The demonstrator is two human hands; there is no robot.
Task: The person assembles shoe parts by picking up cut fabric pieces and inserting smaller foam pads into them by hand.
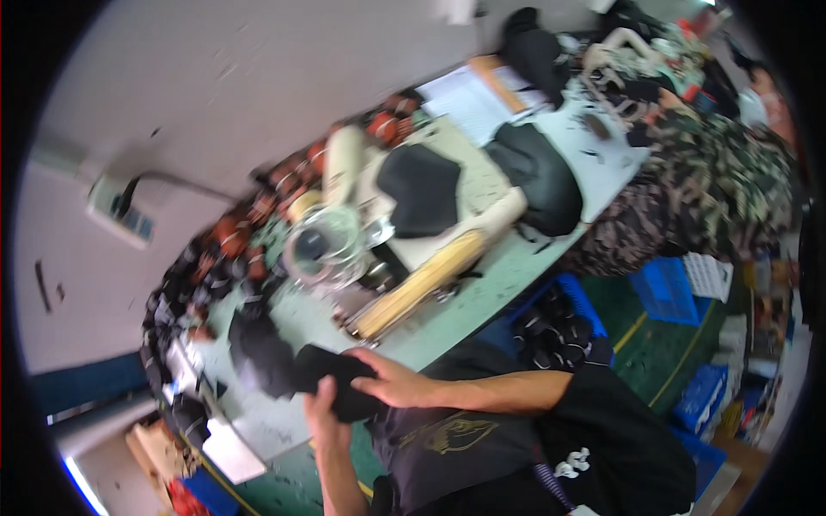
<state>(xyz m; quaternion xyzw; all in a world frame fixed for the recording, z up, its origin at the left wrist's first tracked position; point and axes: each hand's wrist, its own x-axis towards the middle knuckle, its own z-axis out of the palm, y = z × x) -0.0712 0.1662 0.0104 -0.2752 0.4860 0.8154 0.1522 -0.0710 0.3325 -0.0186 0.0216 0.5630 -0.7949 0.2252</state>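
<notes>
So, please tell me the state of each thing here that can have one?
black fabric piece: held in both hands
left hand: closed on it
right hand: closed on it
glass jar: upright on the table
blue crate: on the floor

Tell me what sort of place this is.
Probably a small workshop for sewn or leather goods. Black cut pieces lie on a pale green workbench, a camouflage fabric heap sits at its far end, and both hands, left hand and right hand, hold a black piece.
</notes>
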